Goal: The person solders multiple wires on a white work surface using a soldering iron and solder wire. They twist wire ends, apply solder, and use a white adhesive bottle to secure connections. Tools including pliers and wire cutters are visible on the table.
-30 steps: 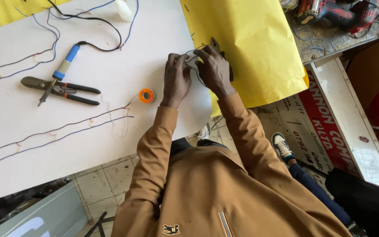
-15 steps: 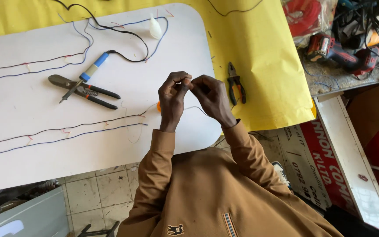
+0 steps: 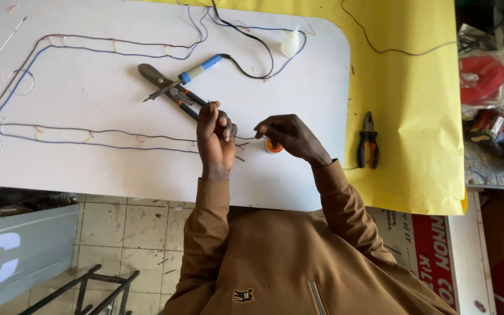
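Note:
My left hand [image 3: 216, 139] is closed into a fist over the white board [image 3: 88, 163], gripping the end of a thin dark wire [image 3: 246, 138]. My right hand [image 3: 290, 137] pinches the same wire a short way to the right, so the wire is stretched between the two hands. A small orange tape roll [image 3: 273, 146] lies on the board just under my right fingers. A long loop of blue and dark wires [image 3: 88, 137] runs leftward from my left hand across the board.
Grey metal snips [image 3: 167, 90] and a blue-handled soldering iron [image 3: 200, 68] lie above my left hand. A white squeeze bottle [image 3: 290, 44] stands farther back. Red-handled pliers [image 3: 368, 140] rest on the yellow sheet [image 3: 415, 105]. Tools and red wire spools [image 3: 482, 73] crowd the right side.
My hands, held close together before, have drawn apart with the wire stretched between them. The view has shifted, so the board and tools now sit lower and more to the right.

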